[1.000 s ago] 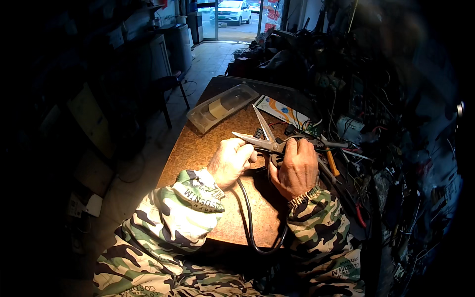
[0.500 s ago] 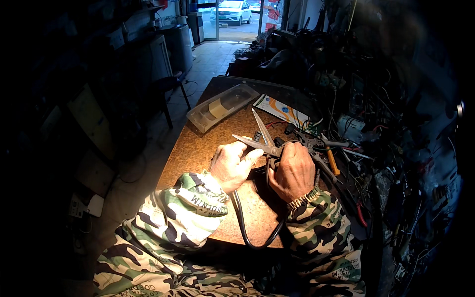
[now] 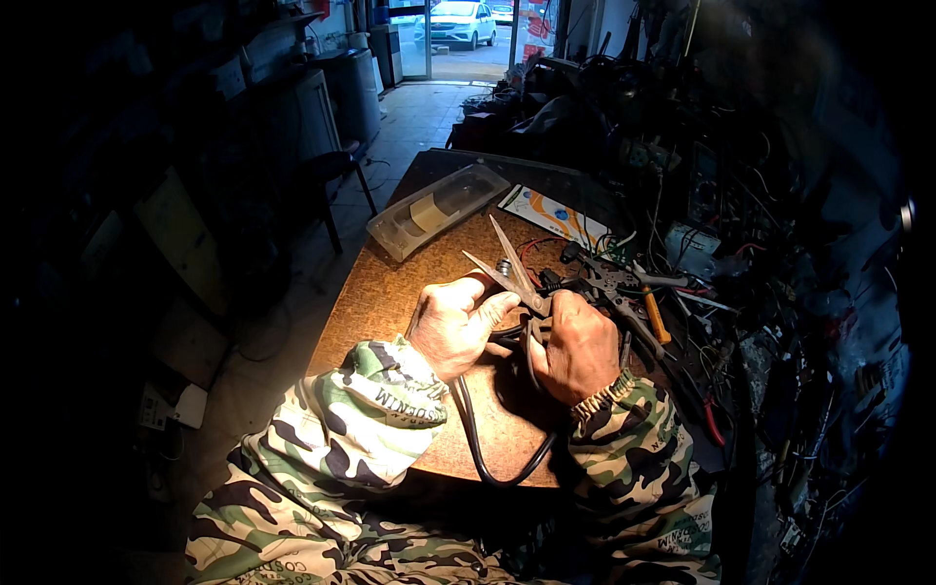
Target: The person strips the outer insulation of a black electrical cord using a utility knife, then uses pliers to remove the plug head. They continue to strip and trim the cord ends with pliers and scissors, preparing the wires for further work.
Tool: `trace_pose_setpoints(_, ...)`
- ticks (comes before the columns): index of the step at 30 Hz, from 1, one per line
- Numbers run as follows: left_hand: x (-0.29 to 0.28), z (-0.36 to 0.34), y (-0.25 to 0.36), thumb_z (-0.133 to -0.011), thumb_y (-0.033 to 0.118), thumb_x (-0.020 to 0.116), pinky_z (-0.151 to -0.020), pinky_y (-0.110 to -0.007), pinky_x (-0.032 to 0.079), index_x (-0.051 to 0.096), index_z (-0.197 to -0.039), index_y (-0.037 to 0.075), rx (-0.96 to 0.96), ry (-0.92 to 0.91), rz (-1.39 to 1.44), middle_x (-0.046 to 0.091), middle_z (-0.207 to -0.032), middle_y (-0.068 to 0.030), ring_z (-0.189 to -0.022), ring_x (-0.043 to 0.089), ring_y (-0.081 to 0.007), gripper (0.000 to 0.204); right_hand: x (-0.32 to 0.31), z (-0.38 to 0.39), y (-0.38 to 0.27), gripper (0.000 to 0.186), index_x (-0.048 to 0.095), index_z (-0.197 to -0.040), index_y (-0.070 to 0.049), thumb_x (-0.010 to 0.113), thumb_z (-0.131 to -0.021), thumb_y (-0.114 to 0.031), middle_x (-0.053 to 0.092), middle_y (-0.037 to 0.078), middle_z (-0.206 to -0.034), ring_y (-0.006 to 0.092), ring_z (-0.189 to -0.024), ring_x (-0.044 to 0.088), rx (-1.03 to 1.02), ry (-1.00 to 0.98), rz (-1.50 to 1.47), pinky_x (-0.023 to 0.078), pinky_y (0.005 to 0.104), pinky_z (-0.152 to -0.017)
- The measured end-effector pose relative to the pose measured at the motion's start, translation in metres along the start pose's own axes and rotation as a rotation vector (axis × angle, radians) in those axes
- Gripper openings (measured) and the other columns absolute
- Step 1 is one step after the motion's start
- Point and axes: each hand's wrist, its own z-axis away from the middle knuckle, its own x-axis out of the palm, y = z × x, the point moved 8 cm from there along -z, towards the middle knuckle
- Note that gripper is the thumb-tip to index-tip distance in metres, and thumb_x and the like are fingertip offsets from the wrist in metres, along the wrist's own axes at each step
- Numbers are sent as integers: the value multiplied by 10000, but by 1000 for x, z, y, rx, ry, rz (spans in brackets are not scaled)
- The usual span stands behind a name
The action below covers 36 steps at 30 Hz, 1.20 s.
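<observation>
My right hand is closed round the handles of a pair of scissors, whose blades are parted and point away and to the left. My left hand is closed, thumb against fingers, right beside the lower blade. It grips a black cable, which comes out beneath it and loops down past the table's front edge toward my right forearm. Just beyond my left fingers a small dark ribbed piece shows behind the blades; whether it joins the cable is hidden. The exact spot pinched in my left hand is covered by the fingers.
The brown wooden table bears a clear plastic tray and a white-and-orange box at its far side. On the right lie pliers, an orange-handled tool and tangled wires. A dark stool stands beyond on the left.
The scissor blades have drawn somewhat closer together, and my right hand has shifted slightly down. My left hand has hardly moved.
</observation>
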Motion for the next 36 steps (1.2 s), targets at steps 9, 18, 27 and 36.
trace_pose_setpoints(9,-2,1,-4,-1014,234,608,-560,-257,426,660,-997,-43,80,7,16,591,-702,-16,-627,504,-72,283,13,-1,7,300,526,-819,31,697,-838,-214,605,249,-741,416,-680,643,87,-91,-246,511,466,-607)
trace_pose_setpoints(18,16,-8,-31,-936,11,607,-949,-305,509,632,-1191,-38,-121,-127,713,691,-1122,-108,-1033,648,-168,260,-8,-1,-4,342,557,-870,28,749,-776,-238,564,192,-816,351,-737,604,41,85,-33,506,436,-655)
trace_pose_setpoints(27,10,-13,-25,-891,-32,624,-927,-291,485,632,-1133,-33,-41,-132,330,640,-1089,-67,-1020,616,-155,242,-5,3,-2,347,545,-912,45,743,-765,-199,555,202,-842,378,-786,589,45,103,27,492,449,-698)
trace_pose_setpoints(36,21,-10,-31,-955,48,619,-690,-255,566,567,-1076,-17,-244,-327,511,641,-889,-55,-740,649,-113,147,-5,4,-7,397,556,-905,45,758,-758,-264,542,183,-862,331,-806,564,3,94,52,487,430,-716)
